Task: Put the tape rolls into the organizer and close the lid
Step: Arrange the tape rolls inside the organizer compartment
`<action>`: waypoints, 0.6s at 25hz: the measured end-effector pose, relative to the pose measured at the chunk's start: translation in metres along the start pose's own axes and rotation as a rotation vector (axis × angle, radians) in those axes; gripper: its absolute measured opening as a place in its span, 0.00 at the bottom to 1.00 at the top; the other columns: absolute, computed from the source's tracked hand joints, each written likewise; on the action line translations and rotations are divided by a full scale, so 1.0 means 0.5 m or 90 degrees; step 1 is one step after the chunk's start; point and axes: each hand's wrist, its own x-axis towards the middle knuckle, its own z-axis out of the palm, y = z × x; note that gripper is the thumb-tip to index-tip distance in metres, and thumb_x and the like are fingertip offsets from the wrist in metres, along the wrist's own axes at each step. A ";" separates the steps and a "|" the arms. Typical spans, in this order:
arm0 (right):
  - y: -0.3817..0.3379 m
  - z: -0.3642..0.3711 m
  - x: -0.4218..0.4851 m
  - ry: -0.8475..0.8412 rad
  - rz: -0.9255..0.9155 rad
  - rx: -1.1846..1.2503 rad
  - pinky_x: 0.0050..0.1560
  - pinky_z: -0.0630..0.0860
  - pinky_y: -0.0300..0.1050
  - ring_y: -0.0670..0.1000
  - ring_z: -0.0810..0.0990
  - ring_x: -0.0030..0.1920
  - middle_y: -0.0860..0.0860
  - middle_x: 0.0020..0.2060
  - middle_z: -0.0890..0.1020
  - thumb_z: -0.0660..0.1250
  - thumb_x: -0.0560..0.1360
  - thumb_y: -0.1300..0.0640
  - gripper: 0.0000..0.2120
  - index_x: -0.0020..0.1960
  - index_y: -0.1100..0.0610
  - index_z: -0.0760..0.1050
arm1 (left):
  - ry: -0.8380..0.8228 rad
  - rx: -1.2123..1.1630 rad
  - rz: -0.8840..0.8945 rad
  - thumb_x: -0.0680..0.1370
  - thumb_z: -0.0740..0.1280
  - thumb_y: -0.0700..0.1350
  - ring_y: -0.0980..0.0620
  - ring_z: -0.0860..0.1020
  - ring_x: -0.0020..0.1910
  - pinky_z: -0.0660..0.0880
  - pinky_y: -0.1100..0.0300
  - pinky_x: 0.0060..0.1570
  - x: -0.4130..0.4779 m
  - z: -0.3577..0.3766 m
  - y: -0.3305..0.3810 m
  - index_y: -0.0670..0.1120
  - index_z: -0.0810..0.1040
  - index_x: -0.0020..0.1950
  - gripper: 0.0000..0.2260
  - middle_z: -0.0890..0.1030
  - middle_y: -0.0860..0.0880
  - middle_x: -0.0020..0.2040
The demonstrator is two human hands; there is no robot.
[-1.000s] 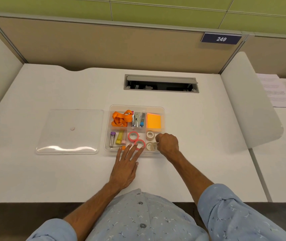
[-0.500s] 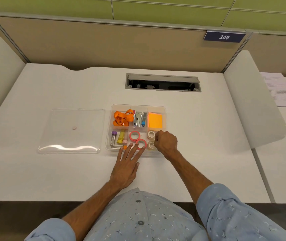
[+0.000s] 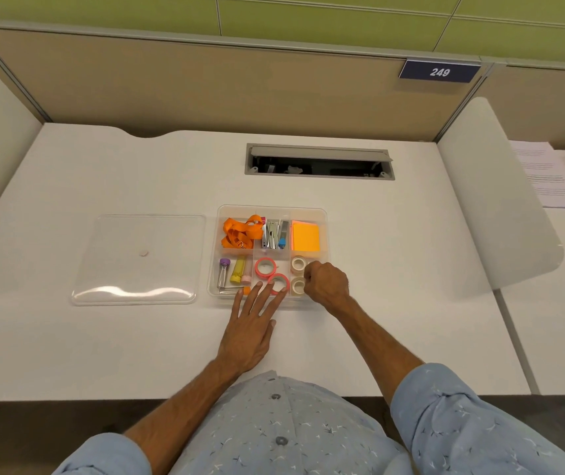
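The clear organizer sat mid-counter, its lid off and lying flat at its nine o'clock. Two pink tape rolls lay in the near middle compartment, two beige tape rolls in the one at three o'clock. The left hand rested flat, fingers released, tips over the near rim. The right hand was clenched at the beige rolls; whether it gripped one, I cannot tell.
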 end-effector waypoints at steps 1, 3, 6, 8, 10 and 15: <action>-0.002 0.001 -0.001 0.000 -0.001 -0.004 0.58 0.83 0.50 0.58 0.87 0.56 0.56 0.57 0.87 0.69 0.83 0.56 0.12 0.64 0.58 0.81 | 0.006 -0.007 0.001 0.88 0.53 0.57 0.45 0.45 0.87 0.44 0.36 0.86 0.000 0.000 -0.001 0.56 0.49 0.86 0.28 0.48 0.49 0.88; -0.004 0.002 -0.003 0.000 0.001 -0.008 0.59 0.83 0.50 0.58 0.87 0.57 0.56 0.58 0.87 0.69 0.83 0.56 0.12 0.65 0.57 0.81 | 0.006 -0.015 0.001 0.88 0.53 0.57 0.45 0.46 0.87 0.44 0.36 0.86 0.001 -0.001 0.000 0.56 0.50 0.86 0.28 0.49 0.49 0.88; -0.005 0.001 -0.002 0.000 0.004 -0.008 0.60 0.83 0.51 0.58 0.87 0.59 0.55 0.59 0.87 0.68 0.84 0.56 0.13 0.66 0.56 0.82 | 0.015 -0.022 0.001 0.88 0.54 0.56 0.45 0.46 0.88 0.43 0.36 0.86 0.001 0.002 -0.001 0.56 0.50 0.86 0.27 0.49 0.49 0.88; -0.005 -0.003 -0.003 -0.001 0.001 -0.002 0.61 0.83 0.51 0.58 0.87 0.60 0.55 0.61 0.87 0.67 0.84 0.56 0.13 0.67 0.56 0.82 | 0.017 -0.020 0.002 0.88 0.54 0.56 0.45 0.46 0.88 0.43 0.36 0.86 0.001 0.002 -0.002 0.56 0.50 0.86 0.27 0.49 0.50 0.88; -0.003 -0.004 -0.002 -0.008 -0.009 0.001 0.62 0.83 0.51 0.58 0.86 0.60 0.55 0.61 0.87 0.67 0.84 0.57 0.14 0.67 0.56 0.81 | 0.022 -0.022 0.003 0.88 0.54 0.56 0.46 0.46 0.88 0.43 0.37 0.86 0.000 0.004 -0.003 0.56 0.50 0.86 0.27 0.50 0.50 0.88; 0.001 -0.004 -0.004 0.037 0.018 0.036 0.57 0.85 0.51 0.59 0.87 0.54 0.58 0.54 0.88 0.67 0.83 0.58 0.10 0.60 0.61 0.82 | 0.028 -0.012 -0.015 0.88 0.53 0.56 0.46 0.52 0.87 0.46 0.38 0.86 0.003 0.002 0.004 0.55 0.54 0.86 0.26 0.56 0.49 0.87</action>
